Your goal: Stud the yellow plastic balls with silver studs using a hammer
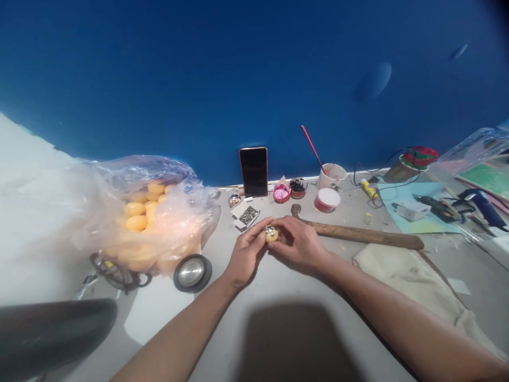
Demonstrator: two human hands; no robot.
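Note:
A small yellow ball with a shiny, mirror-like top (271, 234) sits between the fingertips of both hands, just above the table. My left hand (245, 253) pinches it from the left with thumb and fingers. From the right, my right hand (299, 243) has its fingers and thumb closed on the same ball; its underside is partly hidden. Just beyond my left hand lies an open small box of tiny metallic pieces (248, 215), with a shiny silver round piece (234, 199) behind it. A wooden-handled hammer (361, 233) lies beside my right hand.
A plastic bag of yellow balls (159, 175) stands left, near a black-rimmed round metal piece (192, 272). Against the blue wall lean a phone (254, 172), pink (281, 192) and black (298, 187) paint pots, and a white cup (333, 175). Cloth (409, 281) lies right.

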